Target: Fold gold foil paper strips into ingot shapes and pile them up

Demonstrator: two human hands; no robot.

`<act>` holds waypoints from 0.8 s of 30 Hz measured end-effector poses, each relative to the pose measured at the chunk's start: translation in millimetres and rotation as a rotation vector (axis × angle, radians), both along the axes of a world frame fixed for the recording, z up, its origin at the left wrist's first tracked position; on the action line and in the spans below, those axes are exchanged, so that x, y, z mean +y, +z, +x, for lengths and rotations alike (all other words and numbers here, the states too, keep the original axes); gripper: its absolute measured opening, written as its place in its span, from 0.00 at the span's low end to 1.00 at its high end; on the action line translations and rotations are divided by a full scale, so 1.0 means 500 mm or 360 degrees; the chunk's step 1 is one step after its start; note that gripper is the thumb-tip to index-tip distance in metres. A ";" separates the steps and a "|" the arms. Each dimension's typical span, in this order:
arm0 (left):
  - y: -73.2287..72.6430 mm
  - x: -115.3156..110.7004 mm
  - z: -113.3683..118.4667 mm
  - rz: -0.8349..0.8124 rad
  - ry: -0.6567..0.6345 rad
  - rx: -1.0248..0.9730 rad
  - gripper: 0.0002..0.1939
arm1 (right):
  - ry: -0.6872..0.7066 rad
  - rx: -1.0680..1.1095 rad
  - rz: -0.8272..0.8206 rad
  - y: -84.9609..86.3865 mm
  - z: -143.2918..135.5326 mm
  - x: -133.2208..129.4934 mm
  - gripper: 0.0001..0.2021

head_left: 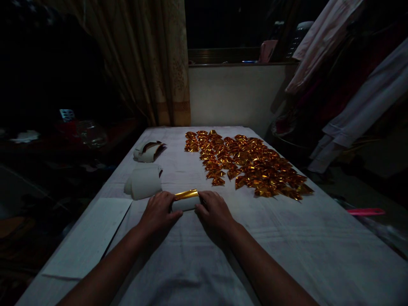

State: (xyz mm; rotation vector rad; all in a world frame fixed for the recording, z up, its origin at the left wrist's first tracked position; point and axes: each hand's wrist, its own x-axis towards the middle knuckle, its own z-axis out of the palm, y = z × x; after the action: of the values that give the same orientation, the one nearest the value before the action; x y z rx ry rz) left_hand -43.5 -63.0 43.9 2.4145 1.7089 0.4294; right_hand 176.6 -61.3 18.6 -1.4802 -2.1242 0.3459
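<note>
Between my two hands lies a sheet of gold foil paper (185,204), its back whitish and its far edge showing shiny gold; it is curled into a roll. My left hand (161,209) grips its left end, thumb at the near side and fingers over the far side. The right end is gripped by my right hand (214,207) in the same way. Beyond and to the right spreads a pile of folded gold foil pieces (251,165). Left of my hands sit curled white-backed sheets (146,180), with more curled sheets (149,151) behind them.
A flat white board or stack of paper (91,236) lies along the table's left edge. Pale cloth covers the table (287,250). A curtain (159,63) hangs at the back left, and clothes (366,102) hang at the right. A pink cup (267,51) stands on the windowsill.
</note>
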 end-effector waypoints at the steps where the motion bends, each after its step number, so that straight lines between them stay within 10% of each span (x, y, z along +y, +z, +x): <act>1: 0.001 0.002 0.000 -0.0019 0.0010 -0.0008 0.12 | -0.0018 -0.0002 0.0000 -0.001 -0.001 0.002 0.15; 15: 0.019 -0.005 0.007 0.0096 -0.0038 -0.0514 0.08 | 0.0008 0.0575 0.0094 0.007 0.019 -0.008 0.06; 24: 0.004 0.023 0.049 -0.0527 0.0169 -0.1245 0.18 | -0.0331 0.0714 -0.0062 0.021 0.012 0.006 0.12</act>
State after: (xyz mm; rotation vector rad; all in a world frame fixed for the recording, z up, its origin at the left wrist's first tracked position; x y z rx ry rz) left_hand -19.0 -51.5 46.0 1.6057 1.3971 0.8780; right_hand 182.6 -58.4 29.3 -1.4657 -1.6065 0.5826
